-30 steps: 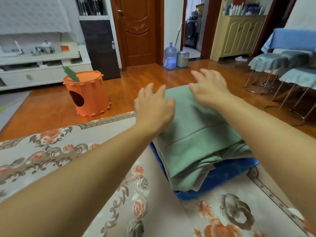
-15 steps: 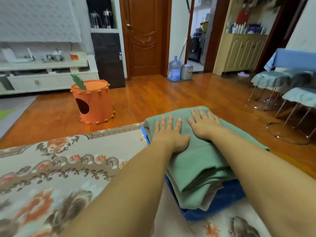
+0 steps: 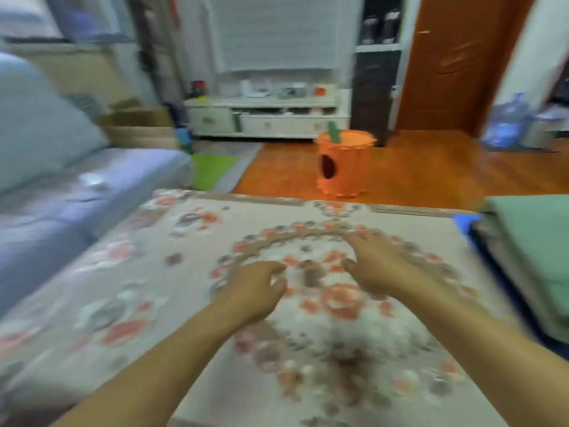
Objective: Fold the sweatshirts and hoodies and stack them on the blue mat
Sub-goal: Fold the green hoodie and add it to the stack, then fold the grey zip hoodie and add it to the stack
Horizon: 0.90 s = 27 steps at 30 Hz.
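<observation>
Both hands empty, fingers loosely spread over the floral rug (image 3: 154,272): left hand (image 3: 255,288), right hand (image 3: 381,269). Green stack (image 3: 529,241) sits right of rug; we should fetch the next garment and lay it flat.

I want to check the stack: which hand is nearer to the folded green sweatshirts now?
Right. The right hand hovers over the floral rug, left of the green sweatshirts; the left hand is farther left. Neither touches them.

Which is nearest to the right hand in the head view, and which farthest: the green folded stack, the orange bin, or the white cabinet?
From the right hand:
1. Green folded stack, at its right on the blue mat.
2. Orange bin, ahead on the wooden floor.
3. White cabinet, against the far wall.
</observation>
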### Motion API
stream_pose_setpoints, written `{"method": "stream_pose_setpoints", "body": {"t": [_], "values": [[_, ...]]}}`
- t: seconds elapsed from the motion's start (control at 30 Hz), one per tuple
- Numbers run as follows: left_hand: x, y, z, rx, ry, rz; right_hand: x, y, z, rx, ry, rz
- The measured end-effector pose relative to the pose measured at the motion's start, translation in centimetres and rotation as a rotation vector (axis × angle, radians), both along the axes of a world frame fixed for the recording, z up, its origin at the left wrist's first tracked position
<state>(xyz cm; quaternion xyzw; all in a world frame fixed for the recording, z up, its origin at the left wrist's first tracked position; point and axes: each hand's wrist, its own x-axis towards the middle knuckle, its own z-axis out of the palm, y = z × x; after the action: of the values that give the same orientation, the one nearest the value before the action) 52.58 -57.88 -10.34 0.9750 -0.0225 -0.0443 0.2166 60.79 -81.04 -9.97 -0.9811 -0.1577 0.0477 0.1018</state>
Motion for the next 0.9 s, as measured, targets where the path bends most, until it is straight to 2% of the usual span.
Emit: {"method": "stream_pose_setpoints", "body": {"t": [0.23,0.4,0.5,0.73,0.9], "values": [[-14.3,22.1,2.1,-0.125,-0.128,0.517,-6.6,28.9,4.0,0.11,0.02,0.447],[-26.0,31.5,-2.7,-0.302,-0.109,0.836,-16.7,43.7,1.0,0.141,0.128,0.735],[-32.0,35.4,-6.4,-0.308,-0.078,0.987,-22.2,50.0,-0.9,0.142,0.187,0.909],[-42.1,43.8,-11.3,-0.368,-0.094,1.326,-29.4,58.7,-4.8,-0.015,0.201,1.028],[-45.8,51.0,-11.1,-0.153,-0.354,1.528,-30.7,62.3,-4.7,-0.09,0.197,1.06]]}}
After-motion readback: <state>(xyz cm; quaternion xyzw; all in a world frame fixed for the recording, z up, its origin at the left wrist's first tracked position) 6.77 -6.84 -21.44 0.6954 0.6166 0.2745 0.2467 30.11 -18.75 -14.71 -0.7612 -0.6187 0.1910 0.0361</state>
